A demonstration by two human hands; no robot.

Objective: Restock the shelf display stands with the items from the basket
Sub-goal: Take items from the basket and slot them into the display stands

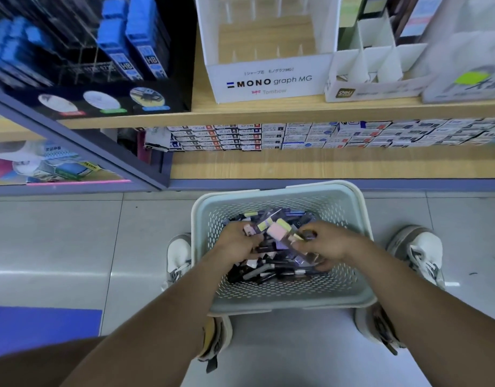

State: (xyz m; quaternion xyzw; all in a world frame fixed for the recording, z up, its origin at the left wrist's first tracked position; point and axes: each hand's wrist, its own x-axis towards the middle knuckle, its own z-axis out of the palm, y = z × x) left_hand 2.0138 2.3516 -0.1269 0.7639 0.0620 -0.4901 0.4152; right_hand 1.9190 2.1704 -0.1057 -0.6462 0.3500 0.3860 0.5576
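Even, diffuse overhead lighting with a cool cast; overall exposure moderate. The tiled floor (59,247) carries soft pale sheens, with a brighter streak to the left of the basket (282,300). Shadows are weak and blurred at their borders, the deepest lying under the upper shelf (268,113) and inside the black display stand (95,65). Wide-angle distortion bends the shelf edges and stretches the forearms toward the lower corners. The upper left is smeared by blur, so the blue packs (137,37) lose their print. Lettering on the white display stand (268,82) reads clearly; the frame's right edge is hazy and washed out.
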